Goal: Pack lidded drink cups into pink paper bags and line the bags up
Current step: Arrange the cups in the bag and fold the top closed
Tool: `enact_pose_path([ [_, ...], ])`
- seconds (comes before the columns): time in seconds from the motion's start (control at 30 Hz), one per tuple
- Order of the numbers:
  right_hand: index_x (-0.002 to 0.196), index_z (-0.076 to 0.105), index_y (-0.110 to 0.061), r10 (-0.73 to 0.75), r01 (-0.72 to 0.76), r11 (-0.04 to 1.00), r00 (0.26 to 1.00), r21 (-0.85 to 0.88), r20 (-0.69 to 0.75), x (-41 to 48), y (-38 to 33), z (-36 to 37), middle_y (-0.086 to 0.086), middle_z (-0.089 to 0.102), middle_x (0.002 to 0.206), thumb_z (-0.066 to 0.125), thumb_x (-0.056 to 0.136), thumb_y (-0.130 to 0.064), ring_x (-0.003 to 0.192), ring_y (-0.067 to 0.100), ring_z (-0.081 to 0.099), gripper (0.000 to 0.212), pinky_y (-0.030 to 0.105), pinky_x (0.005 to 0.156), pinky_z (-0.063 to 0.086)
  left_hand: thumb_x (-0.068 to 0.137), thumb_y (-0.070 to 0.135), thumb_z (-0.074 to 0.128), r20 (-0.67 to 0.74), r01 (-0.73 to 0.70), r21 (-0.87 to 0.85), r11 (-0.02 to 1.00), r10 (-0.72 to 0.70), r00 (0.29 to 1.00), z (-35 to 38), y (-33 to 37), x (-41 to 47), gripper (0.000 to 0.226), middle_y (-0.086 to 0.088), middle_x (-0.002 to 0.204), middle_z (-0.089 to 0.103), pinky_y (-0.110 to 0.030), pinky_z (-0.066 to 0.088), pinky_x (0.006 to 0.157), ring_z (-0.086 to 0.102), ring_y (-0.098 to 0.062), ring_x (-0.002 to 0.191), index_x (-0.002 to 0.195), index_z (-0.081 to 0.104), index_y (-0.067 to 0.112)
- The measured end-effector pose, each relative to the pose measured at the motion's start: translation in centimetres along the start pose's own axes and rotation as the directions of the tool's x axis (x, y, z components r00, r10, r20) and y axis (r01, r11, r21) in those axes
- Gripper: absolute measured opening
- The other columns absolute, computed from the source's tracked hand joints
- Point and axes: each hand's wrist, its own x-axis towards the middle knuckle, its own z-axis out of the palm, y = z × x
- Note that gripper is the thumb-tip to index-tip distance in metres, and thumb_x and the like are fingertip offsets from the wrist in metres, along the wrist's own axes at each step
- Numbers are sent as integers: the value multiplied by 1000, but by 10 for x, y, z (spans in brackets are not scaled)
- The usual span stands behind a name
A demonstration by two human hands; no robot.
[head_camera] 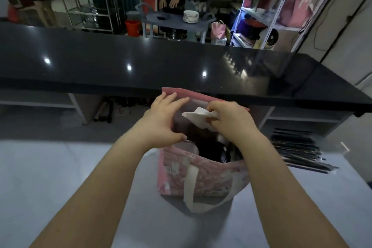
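Note:
A pink patterned paper bag [203, 177] stands open on the grey table, its white handle hanging down the near side. Deep inside it shows the dark lid of a drink cup [213, 152]. My left hand [161, 119] holds the bag's far left rim, fingers over the pink edge and thumb inside the mouth. My right hand [231, 121] hovers over the bag's mouth and grips a crumpled white paper napkin [199, 118].
A black glossy counter [141, 62] runs across just behind the bag. A pile of black wrapped straws [298, 151] lies to the right on the table. Beyond the counter a person stands at a cart with stacked plates [190, 16]; shelving rises at the right.

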Motion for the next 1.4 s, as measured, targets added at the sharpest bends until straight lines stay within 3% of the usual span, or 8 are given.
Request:
enact_pose_path([
  [0.27,111,63,-18,-117,112,990,992,-87,-53,5,-5,16,0,63,116,68,84,-22,110,23,54,28,38,86,46,74,39,80,3,-77,-74,994,77,997,6,-10,3,101,10,163,-6,-53,16,118,-14,-13,148,149,14,51],
  [0.5,107,65,-22,-96,91,994,990,-55,-104,-1,-3,10,-5,68,103,66,86,-18,98,18,60,21,35,79,50,77,36,77,-58,-113,-109,988,107,993,9,-13,-2,92,9,163,-1,-49,16,117,-10,-12,148,149,21,48],
  [0.63,95,68,-27,14,34,979,972,199,-235,-9,10,0,-9,70,88,69,82,-11,83,14,64,20,36,78,53,80,31,75,-265,-190,-195,962,135,955,12,-17,-11,68,10,158,20,-35,16,114,6,-11,147,139,43,42],
  [0.8,90,72,-35,204,90,740,915,667,-349,-46,44,-11,-9,73,90,75,82,-10,85,13,70,26,26,80,55,81,42,68,-445,-223,-400,889,25,895,28,-29,-24,45,20,144,35,-29,32,109,30,-3,138,123,54,44],
  [1.0,104,73,-28,289,-3,542,940,840,-183,-103,86,7,0,73,107,75,76,-29,103,21,68,28,30,85,57,78,60,66,-379,-163,-666,728,-142,915,61,-49,-50,58,13,140,47,-49,47,102,47,-11,130,131,48,44],
  [1.2,125,64,-21,70,-68,301,996,951,49,-116,92,24,5,64,129,72,81,-33,121,21,59,46,31,95,52,65,84,58,-244,-123,-775,619,-114,963,69,-46,-62,90,9,138,54,-42,51,96,54,-17,126,138,47,33],
  [1.27,131,60,-24,-13,-133,291,990,947,143,-114,94,25,0,59,136,54,77,-4,127,20,54,58,33,96,51,61,76,71,-180,-97,-821,562,-94,979,69,-43,-65,93,6,137,56,-37,53,92,55,-19,125,139,48,31],
  [1.4,124,65,-34,-30,-234,357,965,904,262,-107,95,26,-2,69,120,80,71,-8,110,15,64,61,26,85,54,58,37,90,-117,-31,-832,554,-120,986,72,-32,-67,71,5,123,67,-29,57,84,63,-16,115,124,63,35],
])
